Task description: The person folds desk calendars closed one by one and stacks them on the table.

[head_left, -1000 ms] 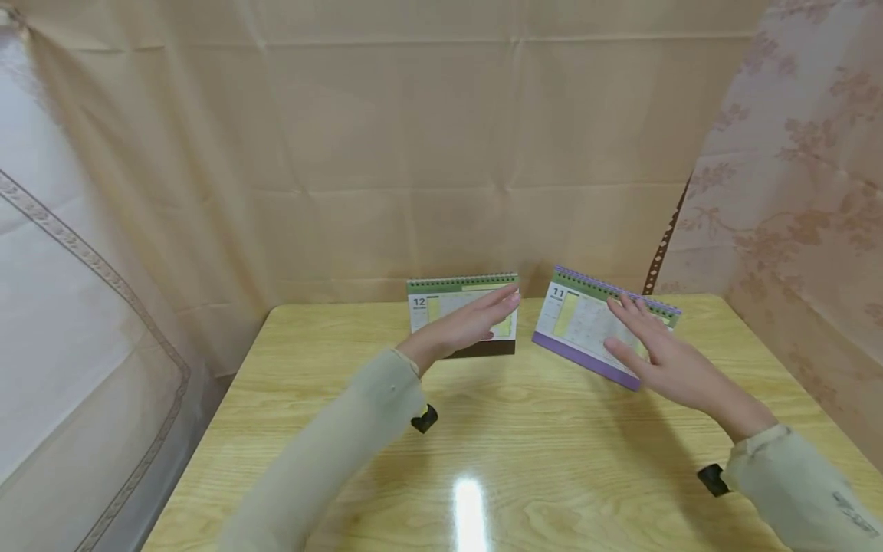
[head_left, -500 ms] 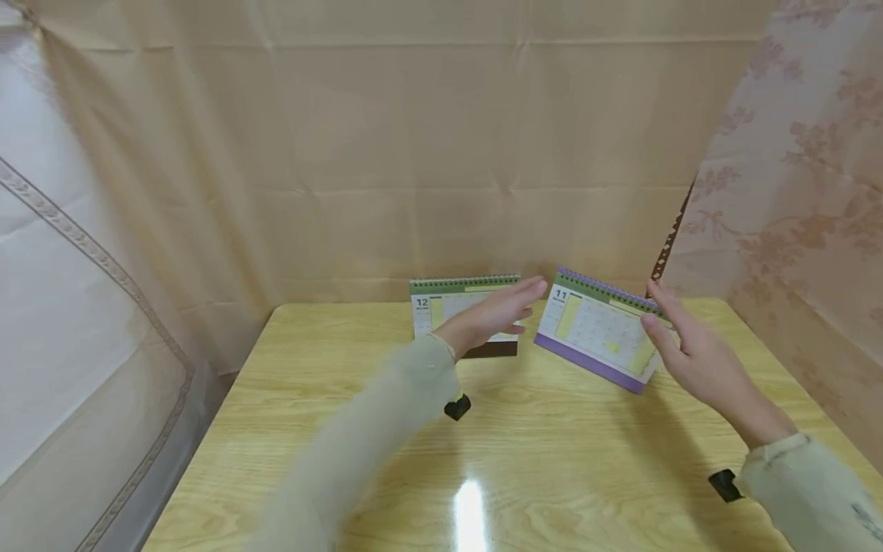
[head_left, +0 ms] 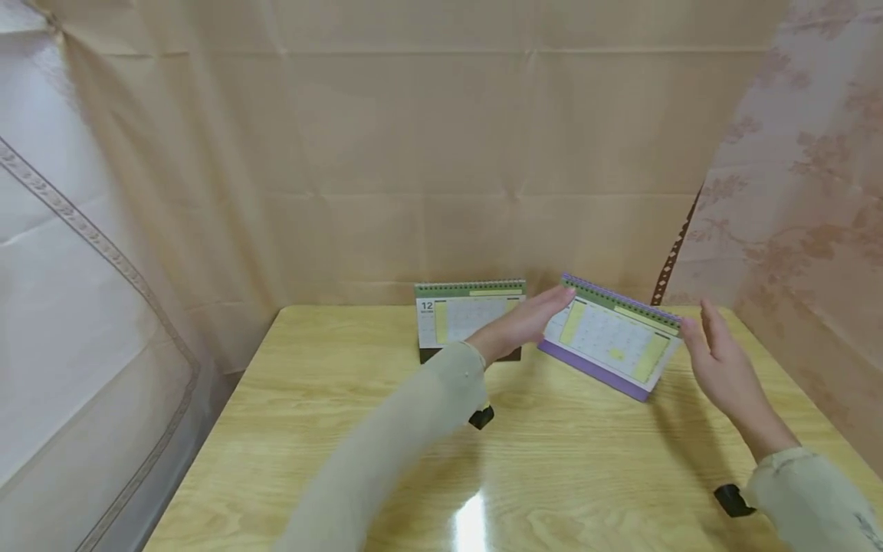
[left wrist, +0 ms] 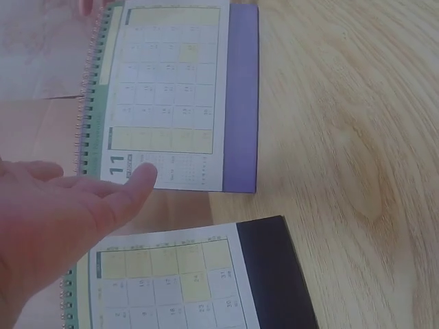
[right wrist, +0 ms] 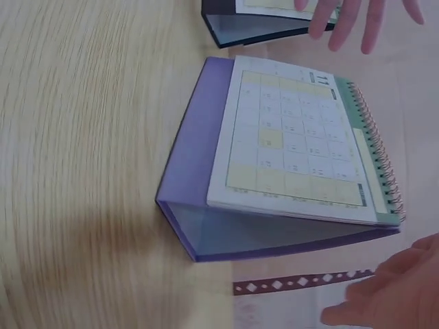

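Observation:
A desk calendar with a purple base [head_left: 593, 366], its page marked 11, stands at an angle at the back of the wooden table. My left hand [head_left: 527, 320] reaches to its left end with the fingers extended; in the left wrist view the thumb [left wrist: 140, 181] overlaps the page's corner, and I cannot tell whether it touches. Off the right end is my right hand [head_left: 724, 372], fingers extended, with a gap to the calendar in the right wrist view. Behind my left wrist stands a second desk calendar [head_left: 458, 316], page marked 12, with a dark base, partly covered by that hand.
A beige curtain [head_left: 386, 153] hangs right behind the table [head_left: 331, 414]. White cloth [head_left: 76, 322] is at the left, and a floral curtain [head_left: 807, 230] runs along the right side. Small black objects [head_left: 481, 417] show beneath both sleeves.
My left hand has moved right, from in front of the dark-based calendar to the purple one's left end. My right hand has moved right, off the purple calendar's page to beyond its right end.

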{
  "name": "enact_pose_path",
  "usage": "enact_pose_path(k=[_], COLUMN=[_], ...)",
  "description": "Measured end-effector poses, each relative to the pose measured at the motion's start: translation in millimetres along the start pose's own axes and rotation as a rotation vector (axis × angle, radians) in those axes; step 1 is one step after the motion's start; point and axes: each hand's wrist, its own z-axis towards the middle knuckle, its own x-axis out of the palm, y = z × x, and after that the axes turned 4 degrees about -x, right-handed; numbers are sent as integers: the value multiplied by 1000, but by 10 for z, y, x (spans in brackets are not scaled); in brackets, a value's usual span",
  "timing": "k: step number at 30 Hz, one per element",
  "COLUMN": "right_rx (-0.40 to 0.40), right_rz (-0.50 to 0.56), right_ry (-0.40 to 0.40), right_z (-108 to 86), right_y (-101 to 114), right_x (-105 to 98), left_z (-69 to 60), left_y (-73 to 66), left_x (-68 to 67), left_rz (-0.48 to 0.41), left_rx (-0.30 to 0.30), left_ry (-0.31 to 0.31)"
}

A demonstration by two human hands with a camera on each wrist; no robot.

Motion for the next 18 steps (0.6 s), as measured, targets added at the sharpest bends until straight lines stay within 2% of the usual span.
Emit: enact_pose_path(k=[5,7,11,18], right_rx=[106,129,164,190], right_rz=[132,149,128,67], right_ry=[38,57,103,119], right_z=[41,54,60,42], right_y=[-54,-54,-44,-47], right_x=[32,48,59,68], left_z=[91,126,175,250], left_y=[-26,-36,-44,-6], left_x=[59,81,110,77], left_rz=[3,14,17,-31], left_rx=[-19,-18,-12,-10], left_ry=[-83,-119,-165,-173])
